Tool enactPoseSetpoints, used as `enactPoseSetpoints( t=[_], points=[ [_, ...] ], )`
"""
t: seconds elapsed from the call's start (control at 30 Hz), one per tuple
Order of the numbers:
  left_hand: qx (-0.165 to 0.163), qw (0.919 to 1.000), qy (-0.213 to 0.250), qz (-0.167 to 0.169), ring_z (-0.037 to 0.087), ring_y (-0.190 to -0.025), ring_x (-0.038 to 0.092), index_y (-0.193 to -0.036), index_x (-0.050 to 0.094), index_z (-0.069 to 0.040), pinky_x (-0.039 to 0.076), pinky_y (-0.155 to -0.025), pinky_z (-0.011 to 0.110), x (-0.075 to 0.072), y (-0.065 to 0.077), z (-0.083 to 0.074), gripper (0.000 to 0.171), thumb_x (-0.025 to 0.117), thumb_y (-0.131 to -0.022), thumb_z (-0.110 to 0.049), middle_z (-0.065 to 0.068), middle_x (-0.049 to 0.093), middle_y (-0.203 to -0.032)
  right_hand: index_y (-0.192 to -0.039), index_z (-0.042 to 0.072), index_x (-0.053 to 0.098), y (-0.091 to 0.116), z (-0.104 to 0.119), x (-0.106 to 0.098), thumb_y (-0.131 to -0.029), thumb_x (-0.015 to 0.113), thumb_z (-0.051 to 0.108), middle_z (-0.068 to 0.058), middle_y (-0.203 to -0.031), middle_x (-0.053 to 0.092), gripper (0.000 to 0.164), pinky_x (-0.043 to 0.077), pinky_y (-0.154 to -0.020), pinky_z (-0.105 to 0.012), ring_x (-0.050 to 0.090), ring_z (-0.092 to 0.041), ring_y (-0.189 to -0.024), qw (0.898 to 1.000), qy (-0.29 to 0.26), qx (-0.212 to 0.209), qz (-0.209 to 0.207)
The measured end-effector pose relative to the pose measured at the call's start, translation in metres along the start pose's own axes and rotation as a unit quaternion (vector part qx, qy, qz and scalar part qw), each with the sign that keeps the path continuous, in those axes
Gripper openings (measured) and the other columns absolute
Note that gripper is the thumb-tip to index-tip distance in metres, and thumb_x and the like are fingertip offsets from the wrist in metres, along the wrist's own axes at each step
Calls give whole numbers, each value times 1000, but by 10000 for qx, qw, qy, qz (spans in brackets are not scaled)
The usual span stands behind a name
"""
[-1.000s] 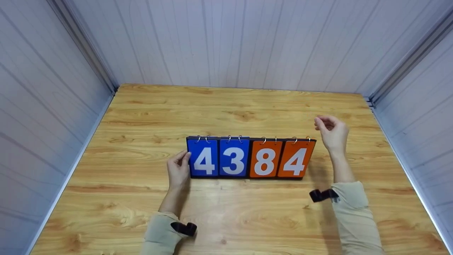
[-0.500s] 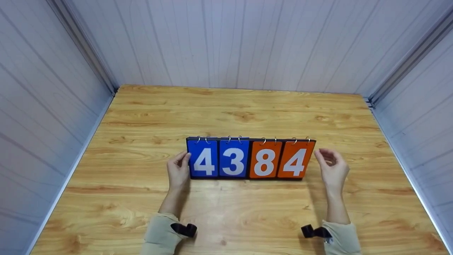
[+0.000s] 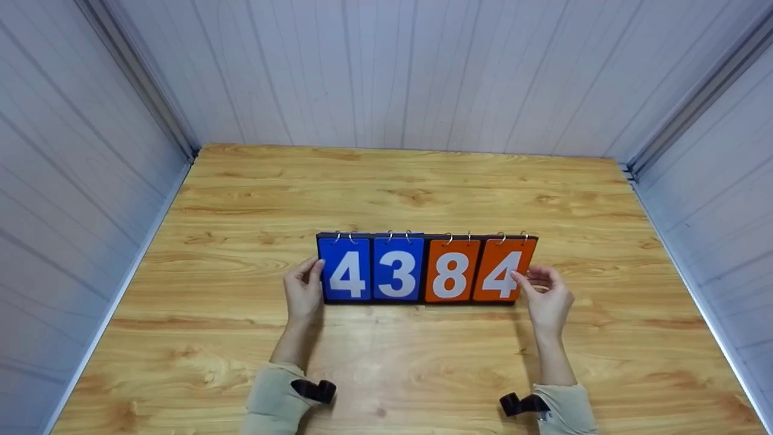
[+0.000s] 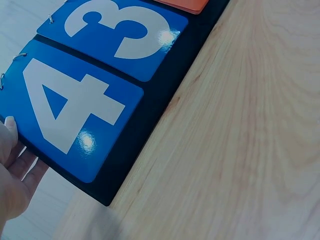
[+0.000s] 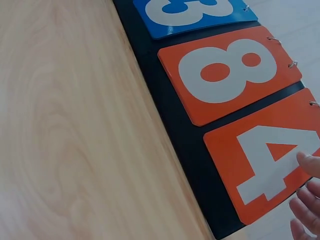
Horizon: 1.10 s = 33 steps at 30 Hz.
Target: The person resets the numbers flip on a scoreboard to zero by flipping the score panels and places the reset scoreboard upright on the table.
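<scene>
A flip scoreboard point(image 3: 424, 284) stands tilted on the wooden table, its black frame carrying ringed number cards. Two blue cards read 4 point(image 3: 346, 272) and 3 point(image 4: 125, 30); two orange ones read 8 point(image 5: 220, 75) and 4 point(image 5: 265, 160). At the board's left edge my left hand point(image 3: 304, 293) grips it, thumb in front and fingers behind. My right hand point(image 3: 549, 302) is at the opposite edge. Its thumb lies over the front of the last orange card, while the curled fingers reach round the edge, their tips partly hidden behind the board.
The wooden table point(image 3: 386, 368) extends on all sides of the board. Pale panel walls point(image 3: 386, 72) enclose it at the back and both sides. A black wrist camera point(image 3: 314, 391) is strapped to each beige sleeve.
My right hand has come down from above and right of the board, then moved left until its thumb lies over the last orange card. The left hand and board have stayed put.
</scene>
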<state>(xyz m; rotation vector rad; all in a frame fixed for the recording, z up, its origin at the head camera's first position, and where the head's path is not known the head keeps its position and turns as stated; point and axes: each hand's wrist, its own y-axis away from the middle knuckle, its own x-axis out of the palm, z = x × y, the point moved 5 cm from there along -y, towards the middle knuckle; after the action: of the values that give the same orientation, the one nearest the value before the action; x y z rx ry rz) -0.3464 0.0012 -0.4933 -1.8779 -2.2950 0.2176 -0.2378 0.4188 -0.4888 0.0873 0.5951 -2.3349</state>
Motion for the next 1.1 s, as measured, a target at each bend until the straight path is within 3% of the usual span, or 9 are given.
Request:
enactPoseSetpoints(
  t=[0.1, 0.3, 0.43, 0.63, 0.77, 0.9, 1.0, 1.1],
  points=[
    [110, 9999, -81, -8, 8, -71, 57, -91, 64, 12, 48, -64, 19, 0, 0, -1, 14, 57, -83, 3, 22, 64, -83, -84, -4, 62, 4, 16, 1, -64, 80, 15, -15, -76, 62, 33, 45, -55, -10, 55, -2, -60, 9990, 431, 37, -102],
    [55, 9999, -96, -9, 8, -72, 58, -91, 65, 11, 49, -65, 19, 0, -1, -1, 14, 56, -83, 3, 22, 64, -84, -79, -3, 64, 4, 17, 0, -65, 79, 16, -14, -73, 64, 28, 42, -52, -8, 52, 3, -58, 9966, 794, 112, -190],
    [-42, 10000, 60, -7, 8, -73, 59, -92, 64, 13, 49, -67, 20, 0, 0, -1, 14, 56, -83, 4, 23, 64, -85, -74, -1, 64, 4, 15, 0, -64, 79, 16, -11, -69, 62, 25, 41, -51, -10, 52, 1, -56, 9957, 906, 68, -184],
    [67, 10000, -26, -14, 4, -72, 57, -92, 63, 14, 48, -68, 17, 1, 0, 0, 15, 57, -83, 5, 25, 63, -86, -73, -2, 63, 9, 15, -1, -63, 80, 15, -12, -68, 61, 25, 44, -53, -10, 52, 0, -55, 9958, 818, 361, -190],
    [110, 9999, 7, 19, 4, -72, 57, -92, 63, 15, 47, -67, 16, 0, 1, -4, 14, 56, -83, 6, 27, 62, -86, -73, -3, 64, 11, 22, -5, -64, 79, 16, -13, -68, 62, 26, 42, -52, -8, 51, 0, -54, 9925, 1143, 416, -119],
    [101, 9999, -57, 40, 6, -73, 57, -92, 62, 17, 48, -67, 17, 1, 5, -19, 14, 55, -82, 8, 28, 61, -87, -72, -3, 64, 11, 33, -9, -66, 78, 16, -15, -68, 63, 25, 39, -51, -4, 55, -10, -56, 9860, 1651, 226, -21],
    [115, 9999, -62, 31, 5, -74, 58, -92, 62, 16, 48, -68, 17, 0, 5, -16, 15, 55, -82, 8, 28, 62, -88, -70, -3, 65, 12, 41, -11, -65, 79, 15, -14, -65, 63, 23, 36, -49, -3, 56, -18, -56, 9810, 1938, -33, -8],
    [104, 9999, -22, -2, 5, -74, 58, -92, 63, 14, 48, -69, 18, 0, 1, -4, 14, 56, -82, 7, 26, 62, -88, -68, -3, 64, 12, 46, -14, -65, 79, 13, -12, -63, 62, 22, 36, -48, -3, 55, -14, -54, 9805, 1959, -135, 54]
  ],
)
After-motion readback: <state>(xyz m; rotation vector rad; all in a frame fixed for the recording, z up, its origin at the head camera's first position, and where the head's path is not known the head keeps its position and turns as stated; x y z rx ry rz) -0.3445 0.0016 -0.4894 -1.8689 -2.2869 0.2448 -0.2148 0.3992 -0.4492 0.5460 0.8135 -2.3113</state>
